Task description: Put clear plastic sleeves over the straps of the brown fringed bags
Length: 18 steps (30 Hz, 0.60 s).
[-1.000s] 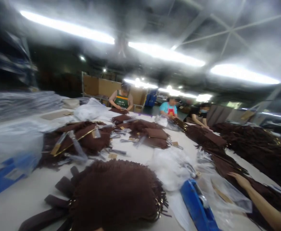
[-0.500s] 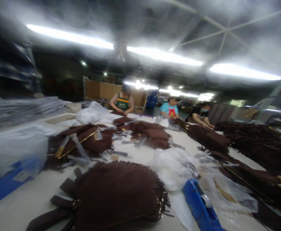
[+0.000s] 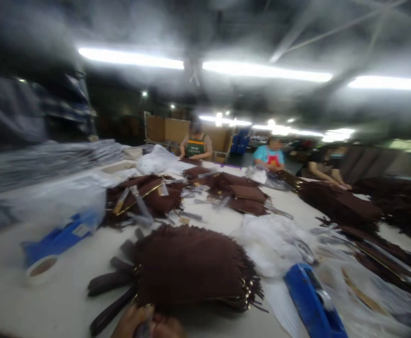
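Left grip low at near edge of brown fringed bag pile on desk; fingers curled, too blurred, cannot tell if clamped. Blue tape dispenser beside pile.

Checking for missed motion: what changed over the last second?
The right arm reaching over the plastic bags has left view. A hand now shows at the near edge of the brown fringed bags. The bags and blue tape dispenser stayed put.

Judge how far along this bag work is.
Done, possibly: a heap of tagged brown bags beyond. In hand: one hand, which is unclear, at the near edge of the stack of fringed brown bags, beside a blue tape dispenser. Left: piles of brown bags along the right side of the table.
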Motion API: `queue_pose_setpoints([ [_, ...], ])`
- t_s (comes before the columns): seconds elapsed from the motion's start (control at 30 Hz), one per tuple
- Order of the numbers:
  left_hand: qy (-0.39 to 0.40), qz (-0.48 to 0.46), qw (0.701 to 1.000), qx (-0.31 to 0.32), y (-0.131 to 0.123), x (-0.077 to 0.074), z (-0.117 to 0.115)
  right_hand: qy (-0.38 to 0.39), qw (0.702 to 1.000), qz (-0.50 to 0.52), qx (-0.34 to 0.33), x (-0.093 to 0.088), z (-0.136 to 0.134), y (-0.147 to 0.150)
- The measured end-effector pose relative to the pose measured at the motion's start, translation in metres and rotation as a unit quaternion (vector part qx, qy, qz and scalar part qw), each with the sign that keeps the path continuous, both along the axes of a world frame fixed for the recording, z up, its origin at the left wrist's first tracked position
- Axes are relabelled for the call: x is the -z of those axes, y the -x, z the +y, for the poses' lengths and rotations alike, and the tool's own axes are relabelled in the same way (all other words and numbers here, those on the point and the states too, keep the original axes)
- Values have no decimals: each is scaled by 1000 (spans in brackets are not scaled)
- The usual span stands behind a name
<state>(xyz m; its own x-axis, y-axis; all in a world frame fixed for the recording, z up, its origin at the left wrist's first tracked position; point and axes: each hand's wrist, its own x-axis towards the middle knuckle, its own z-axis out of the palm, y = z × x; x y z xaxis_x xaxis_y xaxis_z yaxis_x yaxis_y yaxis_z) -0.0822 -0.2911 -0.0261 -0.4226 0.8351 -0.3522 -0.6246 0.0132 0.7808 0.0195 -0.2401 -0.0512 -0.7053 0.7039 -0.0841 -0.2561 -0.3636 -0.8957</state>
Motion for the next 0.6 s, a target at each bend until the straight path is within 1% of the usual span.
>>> queue_pose_setpoints([
  [0.07, -6, -6, 1000, -20, -3, 1, -3, 93, 995, 14, -18, 9, -8, -2],
  [0.1, -34, -18, 999, 9, -4, 4, -4, 166, 986, 25, -10, 13, -11, -4],
  [0.13, -36, -27, 999, 11, -3, 7, -5, 223, 974, 35, -2, 17, -13, -7],
  [0.2, -29, -42, 999, 2, 1, 15, -9, 268, 963, 36, -18, 24, -13, -11],
  [0.27, -25, -58, 998, 3, 4, 21, -14, 279, 959, 29, -33, 28, -11, -14],
  [0.33, -26, -72, 997, 11, 4, 23, -18, 281, 959, 28, -33, 29, -11, -17],
  [0.5, -28, -102, 994, 26, 6, 26, -18, 248, 968, 30, -28, 28, -17, -17],
  [0.53, -28, -107, 994, 26, 7, 27, -18, 240, 970, 22, -24, 29, -20, -16],
  [0.6, -26, -116, 993, 22, 8, 28, -22, 214, 977, -14, 5, 29, -25, -14],
])
